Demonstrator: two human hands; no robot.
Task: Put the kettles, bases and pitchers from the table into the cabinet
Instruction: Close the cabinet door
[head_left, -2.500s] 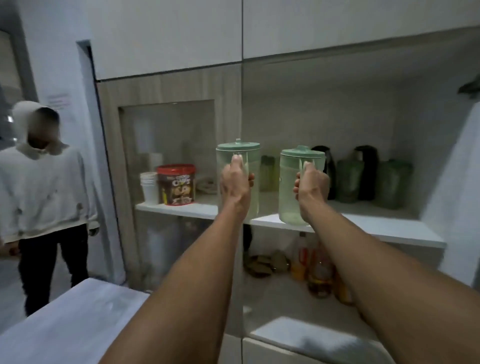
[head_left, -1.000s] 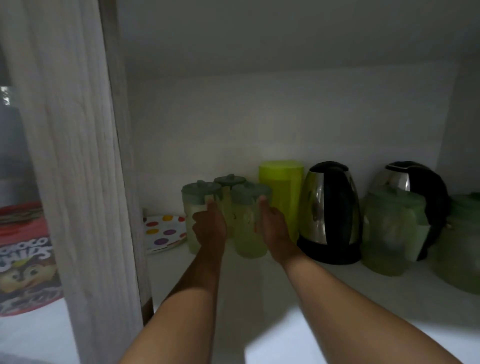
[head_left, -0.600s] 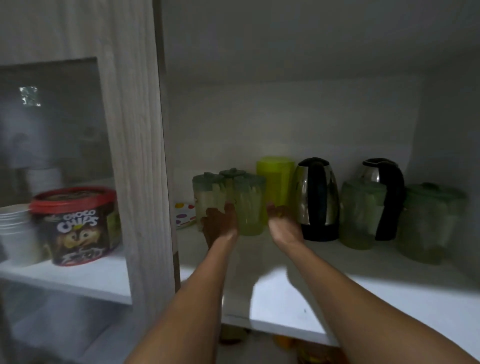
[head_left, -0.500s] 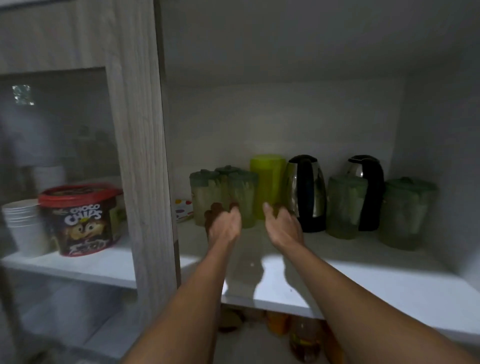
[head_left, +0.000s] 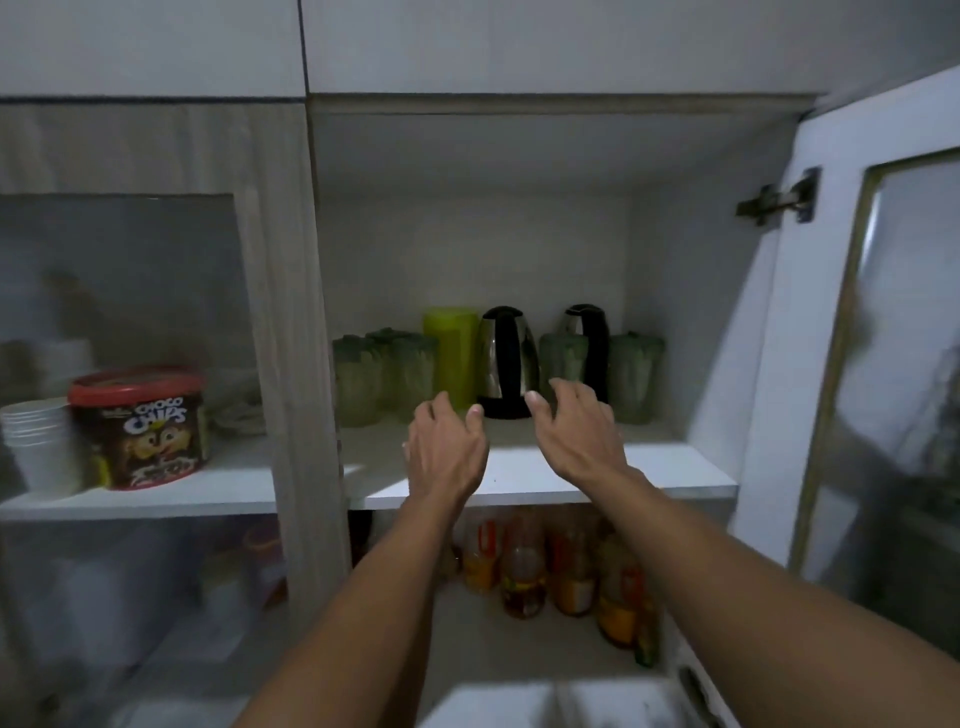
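Observation:
Inside the open cabinet, a white shelf (head_left: 675, 480) carries a row of items at its back. At the left stand three pale green pitchers (head_left: 382, 376) close together, then a lime green container (head_left: 451, 358), a steel and black kettle (head_left: 506, 361), another green pitcher (head_left: 562, 358), a second kettle (head_left: 589, 345) and a last green pitcher (head_left: 635, 374). My left hand (head_left: 447, 449) and my right hand (head_left: 576, 434) hover over the shelf's front part, both empty with fingers spread, apart from the pitchers.
The cabinet door (head_left: 872, 332) hangs open at the right. Behind the left glass panel sit a Choco Chips tub (head_left: 140, 428) and stacked white cups (head_left: 39, 444). Several bottles (head_left: 550, 566) fill the shelf below. A wood post (head_left: 296, 322) divides the two sections.
Both hands let go of the two green pitchers at the shelf's back left and drew back toward me, fingers opening. The view pulled away from the cabinet.

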